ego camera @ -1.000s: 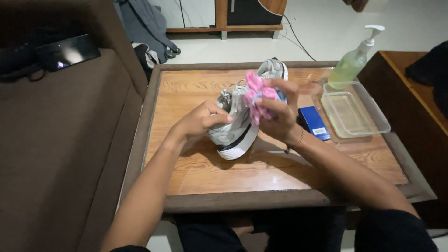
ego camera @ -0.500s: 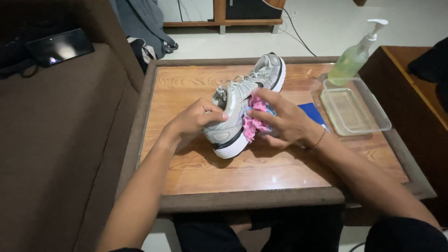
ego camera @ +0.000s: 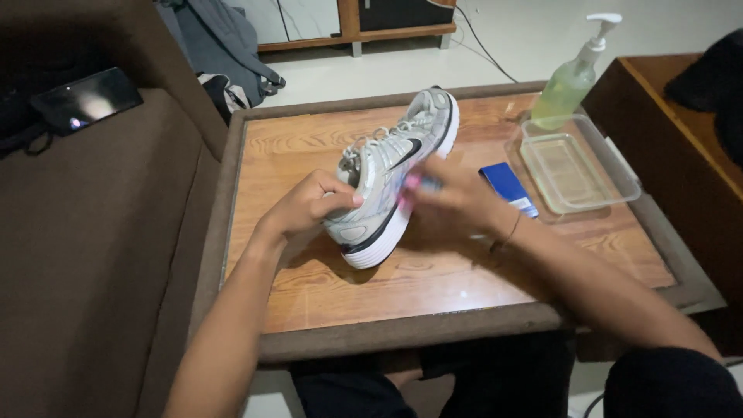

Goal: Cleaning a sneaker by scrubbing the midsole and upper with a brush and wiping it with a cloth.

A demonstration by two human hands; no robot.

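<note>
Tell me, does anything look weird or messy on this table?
Nothing looks spilled or broken. The only oddity: a sneaker sits on the wooden table, steadied by the left hand while the blurred right hand presses something pink against it.

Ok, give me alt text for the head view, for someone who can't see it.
A left hand holds a grey-and-white sneaker on a wooden table while the blurred right hand presses a pink cloth against its side. A clear container and pump bottle stand nearby.
</note>
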